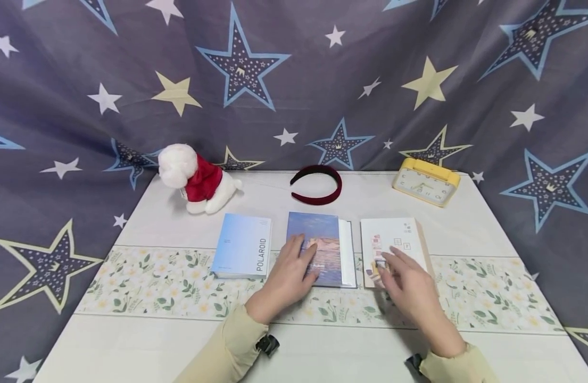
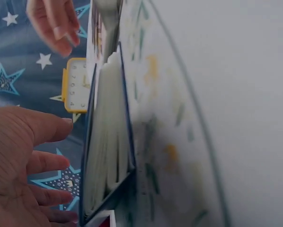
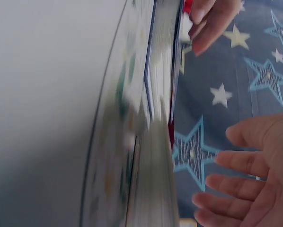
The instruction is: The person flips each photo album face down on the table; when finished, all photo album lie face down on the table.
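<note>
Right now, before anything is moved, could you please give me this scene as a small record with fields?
Left hand: over the seascape album, fingers extended; contact unclear
Right hand: over the white-covered book, fingers relaxed; contact unclear
Front row, left to right: blue POLAROID book, seascape album, white-covered book
Back row, left to right: white plush toy in red clothing, dark red headband, yellow clock
Table: white, with a floral band
Backdrop: dark cloth with stars

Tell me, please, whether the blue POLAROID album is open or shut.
Shut: in the head view, the POLAROID album lies flat with its printed cover face up, and no inside page is spread out.
</note>
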A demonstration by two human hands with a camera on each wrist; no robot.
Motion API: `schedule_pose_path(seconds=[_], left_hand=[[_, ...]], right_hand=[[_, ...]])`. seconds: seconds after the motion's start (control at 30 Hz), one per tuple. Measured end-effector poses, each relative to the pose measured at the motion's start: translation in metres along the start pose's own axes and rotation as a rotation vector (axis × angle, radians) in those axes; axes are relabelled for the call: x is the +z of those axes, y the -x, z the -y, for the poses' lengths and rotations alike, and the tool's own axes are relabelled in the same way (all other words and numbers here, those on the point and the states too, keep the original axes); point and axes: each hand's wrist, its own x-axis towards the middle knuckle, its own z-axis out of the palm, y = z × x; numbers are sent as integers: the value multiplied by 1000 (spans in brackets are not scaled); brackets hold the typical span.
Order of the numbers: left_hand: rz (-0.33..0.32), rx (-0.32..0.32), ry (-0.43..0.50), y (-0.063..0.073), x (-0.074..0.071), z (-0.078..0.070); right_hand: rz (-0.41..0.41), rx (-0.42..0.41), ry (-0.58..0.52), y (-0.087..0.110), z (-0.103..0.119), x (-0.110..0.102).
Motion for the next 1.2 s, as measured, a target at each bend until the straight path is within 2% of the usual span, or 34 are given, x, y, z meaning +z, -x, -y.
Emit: schedule_pose_path(seconds=[0.13,0.37,0.5,0.77,1.0,1.2], left_hand=[[30,-23,-16,6,4,2],[49,-18,-48,11,9,2],[54,-28,-49,13,9,3],[49,-16,-27,14,8,8],[54,-19,1,15,8,10],[59,-26,6,16,7,11]], right_hand=[[90,-35,-135,-7,15,13],[256,0,-304,-19,31,30],[319,77,-356,-25,36,35],[455,263,-348,-35,44,36],[476,307,-356,-35,53,37],[481,376,-449,-35,56,37]])
